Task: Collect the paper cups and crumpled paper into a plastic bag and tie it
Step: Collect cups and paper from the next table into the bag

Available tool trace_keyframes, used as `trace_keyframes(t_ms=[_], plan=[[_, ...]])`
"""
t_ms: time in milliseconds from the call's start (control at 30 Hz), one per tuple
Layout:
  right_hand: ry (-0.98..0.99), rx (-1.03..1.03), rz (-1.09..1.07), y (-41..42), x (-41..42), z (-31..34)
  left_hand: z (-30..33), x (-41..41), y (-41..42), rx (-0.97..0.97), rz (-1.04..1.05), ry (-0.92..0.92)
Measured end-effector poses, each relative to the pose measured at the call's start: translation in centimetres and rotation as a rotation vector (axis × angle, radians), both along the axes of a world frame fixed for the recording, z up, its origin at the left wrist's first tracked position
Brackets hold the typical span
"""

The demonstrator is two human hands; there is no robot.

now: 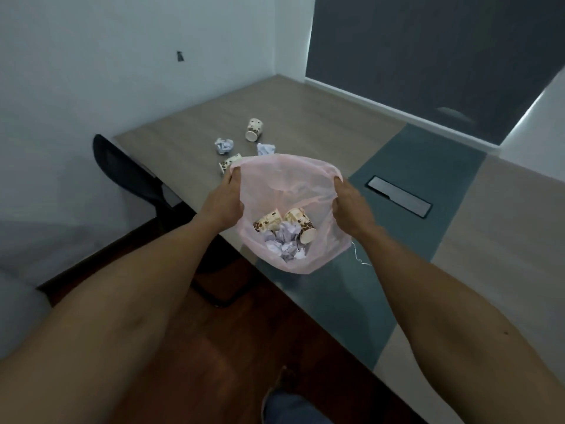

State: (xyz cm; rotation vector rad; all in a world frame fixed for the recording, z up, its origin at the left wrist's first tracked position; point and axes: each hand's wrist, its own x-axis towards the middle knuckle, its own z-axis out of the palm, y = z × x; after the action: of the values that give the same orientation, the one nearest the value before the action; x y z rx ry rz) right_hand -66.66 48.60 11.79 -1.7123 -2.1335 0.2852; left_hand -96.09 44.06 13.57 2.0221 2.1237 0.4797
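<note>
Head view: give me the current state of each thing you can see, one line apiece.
Pink bag: mouth held open, untied.
Left hand: grips the bag's left rim.
Right hand: grips the bag's right rim.
Cups in bag: two, lying on their sides.
Paper in bag: crumpled, piled at the bottom.
Far cup: on the table, tipped over.
Near cup: tipped over, partly behind the bag.
Left paper ball: crumpled, on the table.
Right paper ball: crumpled, at the bag's far rim.
</note>
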Motion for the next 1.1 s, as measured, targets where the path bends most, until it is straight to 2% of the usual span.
trace_keyframes(t_ms=[200,600,833,1100], plan=[[-0.011,0.049,0.144,9.6,-8.8,3.2,2.8,-7.5,7.1,0.03,0.128,0.003],[0.066,0.122,0.34,26.2,-29.2,9.3,10.5,-26.3,20.3,0.234,0.415,0.071],[0.099,0.077,0.344,33.0,-41.4,7.9,11.1,-38.0,28.8,0.319,0.373,0.08],[0.06,-0.082,0.296,39.3,-51.2,4.6,8.6,-48.8,37.1,0.276,0.253,0.077]])
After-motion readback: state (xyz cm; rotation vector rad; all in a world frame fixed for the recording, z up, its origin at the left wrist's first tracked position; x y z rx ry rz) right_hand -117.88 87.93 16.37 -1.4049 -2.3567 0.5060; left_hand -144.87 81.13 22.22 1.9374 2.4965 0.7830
